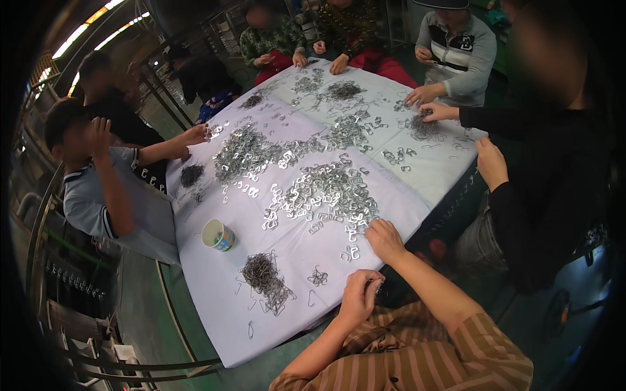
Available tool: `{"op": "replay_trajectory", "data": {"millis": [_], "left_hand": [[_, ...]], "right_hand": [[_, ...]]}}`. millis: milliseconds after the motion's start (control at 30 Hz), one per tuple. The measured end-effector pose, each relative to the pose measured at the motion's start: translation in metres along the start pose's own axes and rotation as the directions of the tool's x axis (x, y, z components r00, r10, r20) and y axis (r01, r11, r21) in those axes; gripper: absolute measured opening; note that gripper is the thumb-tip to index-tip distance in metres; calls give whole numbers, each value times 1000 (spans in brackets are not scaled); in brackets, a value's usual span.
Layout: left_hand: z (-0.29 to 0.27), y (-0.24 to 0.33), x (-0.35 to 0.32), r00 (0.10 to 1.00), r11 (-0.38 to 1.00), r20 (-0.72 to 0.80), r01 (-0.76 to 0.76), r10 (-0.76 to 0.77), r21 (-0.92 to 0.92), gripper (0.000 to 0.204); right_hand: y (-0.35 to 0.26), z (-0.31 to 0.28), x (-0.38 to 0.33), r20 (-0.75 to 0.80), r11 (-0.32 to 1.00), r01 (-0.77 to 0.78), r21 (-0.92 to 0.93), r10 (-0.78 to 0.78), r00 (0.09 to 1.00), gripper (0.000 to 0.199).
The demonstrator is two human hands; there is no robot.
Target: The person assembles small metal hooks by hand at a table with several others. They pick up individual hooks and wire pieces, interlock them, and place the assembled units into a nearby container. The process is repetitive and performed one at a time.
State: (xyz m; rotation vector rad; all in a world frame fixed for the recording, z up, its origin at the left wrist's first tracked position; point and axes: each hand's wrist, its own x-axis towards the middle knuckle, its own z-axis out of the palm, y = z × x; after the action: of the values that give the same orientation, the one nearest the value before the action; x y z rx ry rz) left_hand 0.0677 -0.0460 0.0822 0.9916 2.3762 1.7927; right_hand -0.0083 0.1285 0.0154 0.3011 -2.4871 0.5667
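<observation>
Close to the table's near edge, my left hand (359,297) is closed, with small metal pieces (377,285) showing at its fingertips; their exact kind is too small to tell. My right hand (386,240) rests on the table edge, fingers bent together beside a few loose S-shaped metal hooks (352,236). Whatever its fingertips may pinch is hidden. Beyond it spreads a large heap of shiny S-shaped hooks (326,192). Left of my hands lie a tangled pile of thin wire clips (264,274) and a smaller cluster of wire clips (317,277).
A paper cup (223,238) stands at the left of the cloth-covered table (222,313). More hook heaps (241,153) and dark wire piles (344,90) cover its middle and far part. Several people sit around it, a co-worker's hand (492,163) close on the right.
</observation>
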Motion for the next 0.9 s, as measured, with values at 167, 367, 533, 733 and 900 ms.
{"op": "replay_trajectory", "data": {"millis": [167,367,533,733,900], "left_hand": [[0,-4,2,999,1000,-40,15,-14,16,13],[-2,-2,6,995,994,-96,46,-37,102,11],[1,1,7,993,987,-115,33,-15,155,11],[9,1,3,978,981,-206,7,34,195,14],[11,1,4,973,946,-197,-56,124,321,15]], "right_hand": [[-17,-30,-3,174,836,-361,415,316,933,10],[-52,-103,-5,343,692,-471,547,328,880,12],[-66,-124,-10,324,704,-465,538,336,884,13],[-80,-130,-11,254,775,-418,474,334,907,12],[-89,-128,-18,131,817,-358,452,337,932,5]]}}
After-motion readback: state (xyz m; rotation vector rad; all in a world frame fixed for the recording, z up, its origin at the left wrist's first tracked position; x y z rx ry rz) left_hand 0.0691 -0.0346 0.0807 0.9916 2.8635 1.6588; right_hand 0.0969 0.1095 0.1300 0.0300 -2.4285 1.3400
